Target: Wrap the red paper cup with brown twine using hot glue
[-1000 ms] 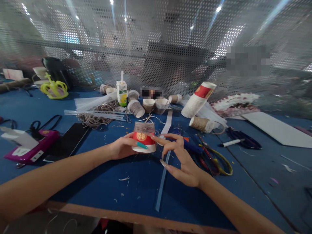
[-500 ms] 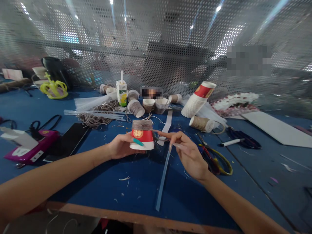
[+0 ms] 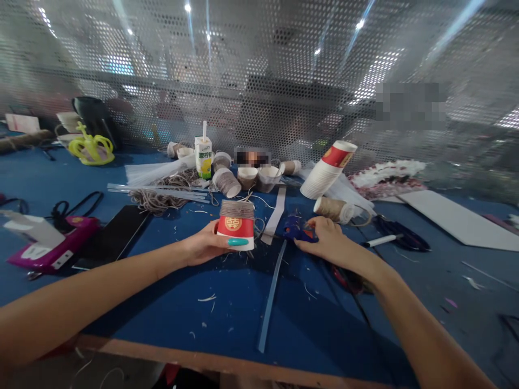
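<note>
A red and white paper cup point(image 3: 236, 226) is held upside down in my left hand point(image 3: 205, 243), its upper part wound with grey-brown cord. My left thumb, with a long turquoise nail, lies across the cup's white lower band. To the right, my right hand point(image 3: 324, 240) is wrapped round a blue glue gun point(image 3: 295, 227). A clear glue stick point(image 3: 271, 305) extends from near the gun down toward the table's front edge. Beside the cup lies a white strip point(image 3: 276, 213).
Behind are a drink carton point(image 3: 203, 156), cord-wrapped cups point(image 3: 226, 181) and a leaning cup stack point(image 3: 324, 175). A cord pile point(image 3: 162, 197) and black phone point(image 3: 117, 235) lie left. A white pen point(image 3: 381, 240) and white board point(image 3: 462, 216) are right.
My right hand has moved slightly right and now holds the blue glue gun, near where its fingers were apart by the cup. My left hand still holds the cup, almost unmoved.
</note>
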{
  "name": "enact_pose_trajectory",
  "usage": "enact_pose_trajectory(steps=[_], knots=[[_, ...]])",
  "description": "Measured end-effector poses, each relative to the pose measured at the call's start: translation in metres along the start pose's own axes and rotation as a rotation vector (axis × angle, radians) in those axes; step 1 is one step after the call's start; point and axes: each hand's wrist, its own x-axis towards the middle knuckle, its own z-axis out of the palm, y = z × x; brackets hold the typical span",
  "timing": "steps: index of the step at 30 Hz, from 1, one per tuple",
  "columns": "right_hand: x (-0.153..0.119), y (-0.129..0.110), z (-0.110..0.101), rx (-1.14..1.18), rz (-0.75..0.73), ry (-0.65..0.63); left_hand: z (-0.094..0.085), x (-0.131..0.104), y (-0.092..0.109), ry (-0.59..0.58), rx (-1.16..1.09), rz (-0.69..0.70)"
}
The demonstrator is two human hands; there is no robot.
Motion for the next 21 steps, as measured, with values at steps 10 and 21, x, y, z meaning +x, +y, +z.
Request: enact_pose_trajectory(steps=[10,21], knots=[[0.001,0.001,0.016,-0.168,-0.031,-0.005,0.009,0.003,-0.003,0.117,0.123,0.154],[0.01,0.011,0.012,0.597,-0.283,0.522,0.003,0.001,-0.002,0.025,-0.083,0.033]])
